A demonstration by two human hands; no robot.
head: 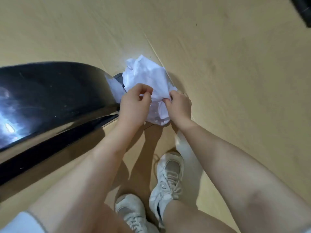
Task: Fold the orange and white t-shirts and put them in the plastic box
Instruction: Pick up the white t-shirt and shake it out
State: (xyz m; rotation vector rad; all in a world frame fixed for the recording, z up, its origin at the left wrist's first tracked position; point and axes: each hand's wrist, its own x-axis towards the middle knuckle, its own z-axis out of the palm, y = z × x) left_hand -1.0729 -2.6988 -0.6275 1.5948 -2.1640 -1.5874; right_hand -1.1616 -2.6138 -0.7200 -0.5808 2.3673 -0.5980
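White t-shirt: one, bunched, beside black table corner; left hand and right hand each pinch it.

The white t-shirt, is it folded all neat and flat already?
No, the white t-shirt is a crumpled bundle held up over the floor, gripped by the left hand and the right hand.

- A glossy black table blocks the left side.
- Bare wooden floor lies open ahead and to the right.
- A dark object sits far right.
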